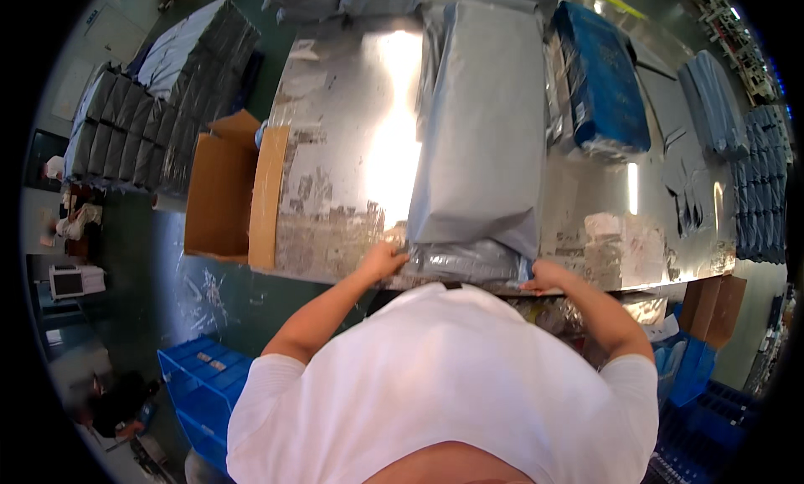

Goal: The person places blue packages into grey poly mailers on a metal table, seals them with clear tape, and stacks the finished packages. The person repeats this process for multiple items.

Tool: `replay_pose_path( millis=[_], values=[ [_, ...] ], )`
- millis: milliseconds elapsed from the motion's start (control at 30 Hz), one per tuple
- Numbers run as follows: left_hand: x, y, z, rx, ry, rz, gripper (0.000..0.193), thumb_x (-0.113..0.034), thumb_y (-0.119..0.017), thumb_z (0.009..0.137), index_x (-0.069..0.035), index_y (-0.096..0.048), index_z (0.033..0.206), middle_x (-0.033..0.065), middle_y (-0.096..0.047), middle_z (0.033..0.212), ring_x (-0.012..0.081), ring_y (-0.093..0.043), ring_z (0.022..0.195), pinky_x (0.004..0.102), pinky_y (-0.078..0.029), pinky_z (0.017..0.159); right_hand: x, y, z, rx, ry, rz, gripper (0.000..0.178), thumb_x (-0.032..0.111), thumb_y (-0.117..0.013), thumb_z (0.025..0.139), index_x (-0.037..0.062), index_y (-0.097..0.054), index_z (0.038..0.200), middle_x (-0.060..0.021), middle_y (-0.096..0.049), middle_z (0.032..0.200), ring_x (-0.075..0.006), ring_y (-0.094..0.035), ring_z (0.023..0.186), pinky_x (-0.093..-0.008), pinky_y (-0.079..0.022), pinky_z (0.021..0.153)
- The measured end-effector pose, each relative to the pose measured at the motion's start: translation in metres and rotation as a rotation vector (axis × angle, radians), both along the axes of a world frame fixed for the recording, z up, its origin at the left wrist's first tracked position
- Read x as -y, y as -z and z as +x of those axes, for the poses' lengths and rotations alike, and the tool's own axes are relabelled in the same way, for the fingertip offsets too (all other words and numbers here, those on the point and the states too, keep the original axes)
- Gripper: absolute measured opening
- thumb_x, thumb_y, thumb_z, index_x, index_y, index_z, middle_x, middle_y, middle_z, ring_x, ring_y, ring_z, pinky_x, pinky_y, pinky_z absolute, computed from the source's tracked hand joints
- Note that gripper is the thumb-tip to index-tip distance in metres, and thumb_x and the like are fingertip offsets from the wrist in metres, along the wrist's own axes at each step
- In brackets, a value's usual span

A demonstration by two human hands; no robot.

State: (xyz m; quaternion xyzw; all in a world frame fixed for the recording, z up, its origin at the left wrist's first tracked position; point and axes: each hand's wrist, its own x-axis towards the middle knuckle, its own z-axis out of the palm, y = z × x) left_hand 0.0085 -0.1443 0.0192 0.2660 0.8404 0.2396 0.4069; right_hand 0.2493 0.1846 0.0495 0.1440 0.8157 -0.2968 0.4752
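Left hand [385, 260] and right hand [548, 276] apart, fingers [399, 259] curled, elbows [289, 342] bent outward.

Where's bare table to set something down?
Widest: the table between the cardboard box and grey package. Smaller: near right, on the near side of the blue package. Crowded: between the two packages, and the near edge at centre, where left hand and right hand are at the grey plastic.

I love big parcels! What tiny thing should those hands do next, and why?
Maybe gently pull the crinkled grey plastic smooth: it looks wrinkled at the near end of the long grey parcel, and the left hand and right hand seem to pinch its two sides.
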Motion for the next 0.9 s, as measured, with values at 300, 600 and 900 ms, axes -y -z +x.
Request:
replay_pose_path(
  millis=[300, 600, 900],
  values=[
    [0.027, -0.002, 0.020, 0.560, -0.469, 0.348, 0.018, -0.014, -0.065, 0.077, 0.001, -0.060, 0.068, 0.0071, -0.060, 0.062, 0.0113, -0.058, 0.056, 0.0200, -0.044, 0.050, 0.138, -0.021, -0.080, -0.745, 0.177, -0.110, 0.017, 0.020, -0.064, 0.071, 0.0040, -0.061, 0.076, -0.0090, -0.058, 0.063, -0.0217, -0.057, 0.059, -0.0343, -0.044, 0.055],
    [0.038, 0.004, 0.022, 0.723, -0.437, 0.364, 0.014, -0.007, -0.052, 0.085, 0.005, -0.059, 0.088, 0.0121, -0.063, 0.083, 0.0152, -0.063, 0.074, 0.0220, -0.051, 0.064, 0.212, 0.008, -0.099, -0.871, 1.364, -0.727, 0.008, 0.011, -0.048, 0.087, 0.0035, -0.051, 0.085, -0.0035, -0.058, 0.072, -0.0078, -0.051, 0.062, -0.0195, -0.042, 0.057],
    [0.021, 0.011, 0.015, 0.647, -0.197, 0.468, 0.014, -0.005, -0.050, 0.085, 0.005, -0.060, 0.083, 0.0093, -0.064, 0.077, 0.0130, -0.061, 0.068, 0.0220, -0.050, 0.063, 0.235, 0.022, -0.123, -1.094, 1.002, -0.319, 0.015, 0.009, -0.059, 0.079, -0.0013, -0.059, 0.091, -0.0039, -0.058, 0.076, -0.0113, -0.052, 0.066, -0.0220, -0.042, 0.060]
  ],
)
